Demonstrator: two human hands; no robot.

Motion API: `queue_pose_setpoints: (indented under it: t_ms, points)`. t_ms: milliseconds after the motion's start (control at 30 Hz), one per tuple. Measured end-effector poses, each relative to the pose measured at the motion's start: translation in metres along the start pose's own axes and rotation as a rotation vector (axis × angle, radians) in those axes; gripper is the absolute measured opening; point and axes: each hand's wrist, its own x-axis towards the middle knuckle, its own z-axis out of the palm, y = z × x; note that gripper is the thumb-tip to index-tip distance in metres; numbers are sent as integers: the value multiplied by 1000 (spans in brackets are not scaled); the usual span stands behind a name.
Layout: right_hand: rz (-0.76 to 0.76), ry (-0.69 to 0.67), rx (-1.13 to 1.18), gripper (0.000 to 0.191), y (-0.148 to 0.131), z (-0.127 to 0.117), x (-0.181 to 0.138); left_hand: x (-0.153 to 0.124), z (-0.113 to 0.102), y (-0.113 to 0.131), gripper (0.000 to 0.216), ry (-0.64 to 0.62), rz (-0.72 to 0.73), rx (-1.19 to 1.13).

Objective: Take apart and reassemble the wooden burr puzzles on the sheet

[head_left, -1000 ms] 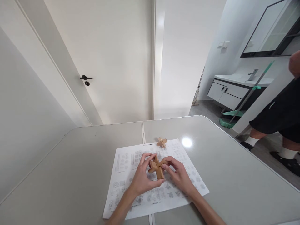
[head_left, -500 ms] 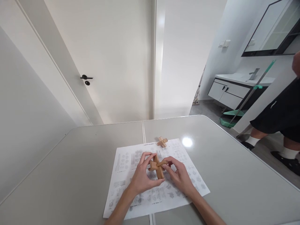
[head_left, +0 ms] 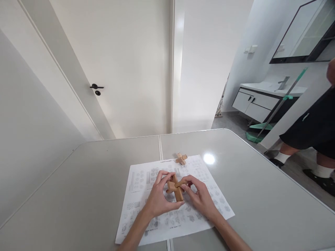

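Observation:
A wooden burr puzzle (head_left: 178,194) of crossing brown pieces is held between my two hands above a printed sheet. My left hand (head_left: 158,197) grips it along its length, thumb at the near end and fingertips at the far end. On the other side, my right hand (head_left: 197,193) pinches a rounded wooden piece that sticks out of the puzzle's middle toward the right. Part of that piece is covered by my right fingers. The sheet of paper (head_left: 138,223), printed with rows of small grey diagrams, lies flat under both hands.
A second, smaller wooden puzzle (head_left: 181,159) rests at the paper's far edge. Everything lies on a grey table (head_left: 78,195) with a seam down its middle. Beyond are a white door (head_left: 136,69) and a washbasin cabinet (head_left: 256,101). A person in dark shorts (head_left: 311,122) stands at right.
The puzzle and the fingers around it have shifted very slightly toward me. Both hands keep the same grip, and the second puzzle and the paper look unmoved.

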Motion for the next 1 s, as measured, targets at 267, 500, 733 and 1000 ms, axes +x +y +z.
queue_pose_setpoints:
  t_ms: [267,500,733,1000]
  points:
    - [14,41,-25,21,1,4,-1,0,2,0,82,7,-34,-11]
    - [25,36,-2,19,4,4,0,0,3,-2,81,-7,-50,-48]
    - [22,-57,29,33,3,5,2,5,2,-10,70,117,-110,-302]
    - [36,-114,-7,24,7,5,0,5,4,-7,72,42,-109,-396]
